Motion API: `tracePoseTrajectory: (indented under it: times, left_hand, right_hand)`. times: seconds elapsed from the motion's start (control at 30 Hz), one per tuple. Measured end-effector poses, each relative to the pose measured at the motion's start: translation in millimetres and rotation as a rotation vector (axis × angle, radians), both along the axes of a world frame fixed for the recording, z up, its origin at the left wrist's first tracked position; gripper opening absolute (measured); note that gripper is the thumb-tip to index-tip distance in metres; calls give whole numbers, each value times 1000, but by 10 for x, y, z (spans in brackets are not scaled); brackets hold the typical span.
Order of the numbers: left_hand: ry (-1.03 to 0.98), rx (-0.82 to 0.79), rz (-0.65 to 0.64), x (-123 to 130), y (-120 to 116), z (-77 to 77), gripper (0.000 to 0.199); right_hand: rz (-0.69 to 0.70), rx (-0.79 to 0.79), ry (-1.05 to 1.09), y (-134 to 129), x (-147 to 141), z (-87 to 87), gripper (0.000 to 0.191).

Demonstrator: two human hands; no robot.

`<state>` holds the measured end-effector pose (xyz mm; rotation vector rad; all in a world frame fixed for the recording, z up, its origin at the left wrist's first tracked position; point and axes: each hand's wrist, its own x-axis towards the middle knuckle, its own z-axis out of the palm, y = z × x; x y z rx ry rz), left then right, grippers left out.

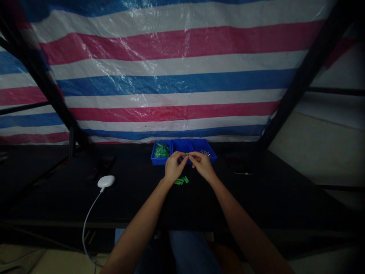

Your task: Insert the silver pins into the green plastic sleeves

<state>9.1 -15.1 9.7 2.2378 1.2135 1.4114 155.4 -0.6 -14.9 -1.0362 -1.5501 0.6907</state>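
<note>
My left hand [173,167] and my right hand [203,165] meet just in front of a blue tray. Between their pinched fingertips is a small green plastic piece [187,154], mostly covered by the fingers. On the table below lie several short green plastic tubes [181,180], partly hidden by my left wrist. The blue tray [158,161] has three compartments. A clear bag of green pieces [162,150] fills the left one, and small silvery metal parts [204,153], perhaps screws, lie in the right one.
A white puck-shaped device [106,181] with a cable [84,228] sits on the black table [128,198] to the left. Dark flat objects lie left and right of the tray. Behind rises a striped plastic sheet [171,83] between slanted black posts [302,76].
</note>
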Motion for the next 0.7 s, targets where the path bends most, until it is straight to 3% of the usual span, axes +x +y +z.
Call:
tracePoseTrajectory:
  times: [0.5,0.7]
  left_hand:
    - [-15,-1,-12,3,23,-21,17]
    - [-5,-17,-16,1,24,-33,18]
  right_hand:
    - [38,-63,73,-12,-19,18,34]
    - [-8,-42,126,-20,-19,34,30]
